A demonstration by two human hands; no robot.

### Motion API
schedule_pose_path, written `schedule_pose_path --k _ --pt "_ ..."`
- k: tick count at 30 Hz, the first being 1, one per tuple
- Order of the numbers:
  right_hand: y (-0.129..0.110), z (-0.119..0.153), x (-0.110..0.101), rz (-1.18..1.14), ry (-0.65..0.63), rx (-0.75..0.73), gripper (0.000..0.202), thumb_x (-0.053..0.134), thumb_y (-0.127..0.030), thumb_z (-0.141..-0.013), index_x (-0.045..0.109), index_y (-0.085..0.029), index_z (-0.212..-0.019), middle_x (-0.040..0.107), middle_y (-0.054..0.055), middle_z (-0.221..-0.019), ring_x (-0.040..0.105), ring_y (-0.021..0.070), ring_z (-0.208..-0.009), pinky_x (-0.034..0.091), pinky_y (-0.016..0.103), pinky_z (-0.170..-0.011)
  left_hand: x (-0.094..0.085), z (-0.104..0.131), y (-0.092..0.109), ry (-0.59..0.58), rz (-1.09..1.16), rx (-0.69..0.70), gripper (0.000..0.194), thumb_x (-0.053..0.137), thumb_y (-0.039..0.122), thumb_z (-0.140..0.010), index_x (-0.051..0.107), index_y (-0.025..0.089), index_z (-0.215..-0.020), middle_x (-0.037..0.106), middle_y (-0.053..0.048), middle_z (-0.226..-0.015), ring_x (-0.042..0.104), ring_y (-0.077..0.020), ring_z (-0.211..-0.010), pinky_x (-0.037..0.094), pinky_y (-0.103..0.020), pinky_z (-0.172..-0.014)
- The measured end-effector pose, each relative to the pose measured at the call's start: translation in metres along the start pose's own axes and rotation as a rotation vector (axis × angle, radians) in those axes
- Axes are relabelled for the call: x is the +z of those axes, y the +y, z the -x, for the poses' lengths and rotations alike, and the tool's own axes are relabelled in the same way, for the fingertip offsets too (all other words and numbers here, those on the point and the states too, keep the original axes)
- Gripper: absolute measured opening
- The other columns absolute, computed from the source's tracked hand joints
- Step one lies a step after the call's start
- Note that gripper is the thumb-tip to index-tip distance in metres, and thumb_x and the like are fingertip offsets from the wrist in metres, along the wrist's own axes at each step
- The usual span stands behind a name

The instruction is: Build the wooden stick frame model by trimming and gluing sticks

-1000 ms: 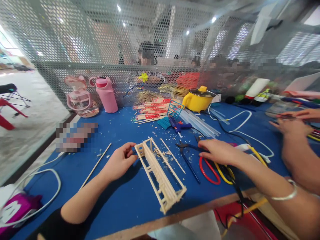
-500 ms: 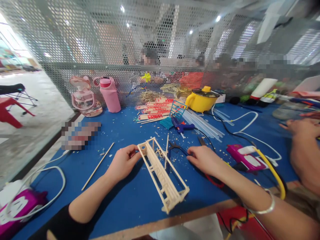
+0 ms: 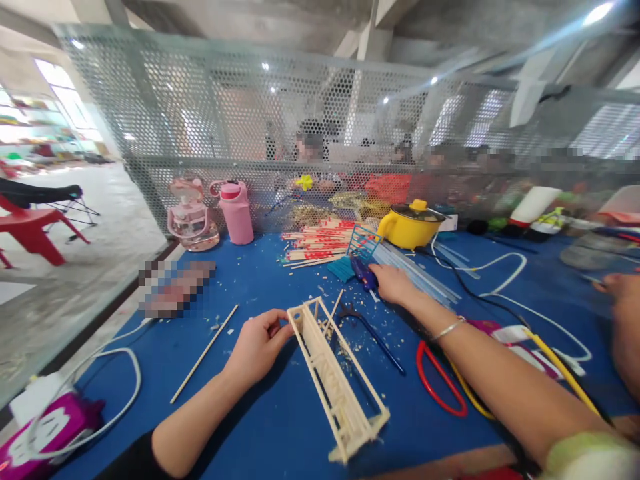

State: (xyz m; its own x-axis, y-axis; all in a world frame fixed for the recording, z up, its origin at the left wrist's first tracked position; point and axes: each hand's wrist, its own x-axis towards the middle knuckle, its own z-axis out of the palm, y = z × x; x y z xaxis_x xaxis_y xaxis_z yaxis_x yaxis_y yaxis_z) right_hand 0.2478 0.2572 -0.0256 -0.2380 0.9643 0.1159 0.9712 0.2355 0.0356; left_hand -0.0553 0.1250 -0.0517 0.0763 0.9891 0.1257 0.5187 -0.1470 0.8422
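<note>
Currently, the left hand (image 3: 263, 343) is pinched narrow, thumb and fingers together on the far left corner of a wooden stick frame (image 3: 325, 381), a long, open structure lying on the blue tabletop (image 3: 280, 430) between the two arms. The right hand (image 3: 395, 283) reaches farther across, its fingers at the handle of a dark blue hot glue gun (image 3: 363, 272); whether they close around it I cannot tell. A bracelet (image 3: 449, 329) circles that wrist.

Just beside the frame, blue-handled pliers (image 3: 377, 341) lie among scattered wood chips, and a short stick (image 3: 335, 311) slants by its far end. Another loose stick (image 3: 204, 355) lies left of the left hand. Red-handled scissors (image 3: 461, 400) sit beneath the right forearm.

Beyond the glue gun stand a blue plastic rack (image 3: 364, 241), clear glue sticks (image 3: 417, 270), a pile of wooden sticks with red wrappers (image 3: 320, 241) and a yellow electric pot (image 3: 410, 230). Farther left are two pink bottles (image 3: 237, 217), backed by a perforated metal screen (image 3: 240, 127). A co-worker's hand (image 3: 623, 288) shows at the right edge.
</note>
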Motion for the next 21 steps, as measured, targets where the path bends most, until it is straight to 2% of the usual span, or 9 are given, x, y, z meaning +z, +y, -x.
schedule_pose_path --k 3,7,10,12,14,15,18,21 --pt "0.001 -0.003 0.008 -0.05 0.016 -0.038 0.035 0.048 -0.012 -0.079 0.06 -0.014 -0.111 0.066 0.015 -0.106 0.06 0.0272 -0.098 0.042 0.034 -0.08 0.0 0.0 0.0 -0.009 0.011 -0.004 0.036 0.052 0.048 -0.08 0.068 0.016 -0.086 0.032 0.006 -0.053 0.031 -0.0112 -0.052 0.022 -0.022 -0.05" --pt "0.007 0.005 0.002 -0.146 0.057 -0.069 0.028 0.045 -0.027 -0.086 0.056 -0.015 -0.108 0.067 0.012 -0.1 0.062 0.0235 -0.09 0.044 0.031 -0.076 0.0 0.0 -0.001 -0.004 0.022 0.01 0.035 0.052 0.046 -0.08 0.068 0.016 -0.088 0.034 0.006 -0.053 0.031 -0.0111 -0.052 0.023 -0.022 -0.05" --pt "0.004 0.016 -0.014 -0.21 0.078 -0.082 0.028 0.041 -0.035 -0.09 0.055 -0.016 -0.105 0.067 0.008 -0.089 0.062 0.0206 -0.079 0.047 0.03 -0.069 0.001 0.0 -0.001 0.012 0.019 0.014 0.034 0.052 0.046 -0.081 0.068 0.016 -0.088 0.034 0.006 -0.052 0.031 -0.011 -0.052 0.024 -0.022 -0.051" --pt "-0.007 0.03 -0.031 -0.26 0.139 -0.135 0.026 0.041 -0.035 -0.09 0.054 -0.017 -0.103 0.066 0.009 -0.092 0.062 0.0206 -0.083 0.048 0.031 -0.073 0.001 0.0 -0.001 0.022 0.018 0.018 0.034 0.053 0.045 -0.081 0.069 0.016 -0.088 0.035 0.006 -0.053 0.032 -0.0108 -0.052 0.025 -0.022 -0.051" --pt "-0.024 0.05 -0.05 -0.354 0.27 -0.297 0.024 0.049 -0.035 -0.087 0.055 -0.017 -0.102 0.064 0.011 -0.103 0.06 0.0226 -0.095 0.047 0.034 -0.082 0.002 -0.001 0.0 0.035 0.022 0.025 0.034 0.053 0.044 -0.081 0.07 0.016 -0.092 0.035 0.006 -0.053 0.032 -0.0107 -0.052 0.025 -0.023 -0.051" --pt "-0.033 0.062 -0.06 -0.387 0.29 -0.387 0.023 0.05 -0.033 -0.086 0.055 -0.018 -0.103 0.063 0.011 -0.107 0.06 0.0225 -0.098 0.046 0.034 -0.085 0.002 -0.001 0.001 0.04 0.026 0.028 0.035 0.053 0.043 -0.081 0.07 0.016 -0.094 0.036 0.006 -0.053 0.032 -0.0107 -0.052 0.025 -0.023 -0.051" --pt "-0.058 0.094 -0.081 -0.43 0.152 -0.565 0.03 0.053 -0.027 -0.084 0.052 -0.022 -0.113 0.064 0.008 -0.108 0.063 0.0201 -0.093 0.05 0.031 -0.077 0.002 -0.001 0.001 0.034 0.028 0.038 0.036 0.052 0.042 -0.082 0.071 0.017 -0.1 0.039 0.005 -0.053 0.032 -0.0108 -0.052 0.025 -0.023 -0.051" --pt "-0.072 0.111 -0.086 -0.406 0.059 -0.654 0.032 0.051 -0.021 -0.084 0.052 -0.023 -0.115 0.066 0.007 -0.107 0.064 0.0189 -0.093 0.05 0.029 -0.076 0.002 -0.001 0.001 0.024 0.007 0.052 0.034 0.052 0.04 -0.083 0.072 0.018 -0.098 0.042 0.004 -0.054 0.032 -0.0104 -0.052 0.025 -0.023 -0.051"
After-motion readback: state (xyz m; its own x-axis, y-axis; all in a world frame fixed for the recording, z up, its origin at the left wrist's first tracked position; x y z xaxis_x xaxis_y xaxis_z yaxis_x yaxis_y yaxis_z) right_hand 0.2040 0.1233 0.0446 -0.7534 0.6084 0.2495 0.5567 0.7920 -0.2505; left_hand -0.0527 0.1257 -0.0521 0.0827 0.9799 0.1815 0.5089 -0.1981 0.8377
